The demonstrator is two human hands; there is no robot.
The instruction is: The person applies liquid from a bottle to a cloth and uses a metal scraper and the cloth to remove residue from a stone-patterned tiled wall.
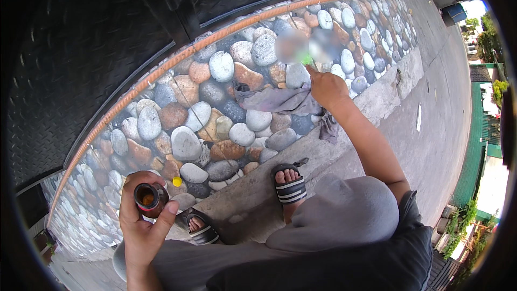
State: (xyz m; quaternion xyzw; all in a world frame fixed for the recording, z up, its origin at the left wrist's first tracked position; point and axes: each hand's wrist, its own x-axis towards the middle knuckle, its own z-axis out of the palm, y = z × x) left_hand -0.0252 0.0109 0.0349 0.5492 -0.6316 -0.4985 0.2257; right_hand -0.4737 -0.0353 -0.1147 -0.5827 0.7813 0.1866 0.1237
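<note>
**Open bottle upright in the left hand, right hand stretched over the stones**

The left hand is wrapped around the brown bottle, thumb on one side and fingers on the other. Its mouth is uncovered and faces up toward the head, with something orange-brown showing inside; the upright hold is probably to keep the contents from spilling. The bottle is at the lower left, above the near part of the stones and well apart from the right hand.

The right arm reaches past the knee, its fingertips at a small bright green thing. The index finger points forward, but blurring just beyond hides the contact, so I cannot tell whether the hand grasps the green thing or only touches it.

A grey cloth lies crumpled across the stones beside the right wrist, perhaps left there to be within easy reach. A small yellow cap rests on the stones just beside the bottle hand; it may belong to the bottle, though the picture does not settle that.

The sandals stand on the concrete along the near edge of the stones, and the knees are bent, a low posture that likely brings both hands close to the surface.
</note>
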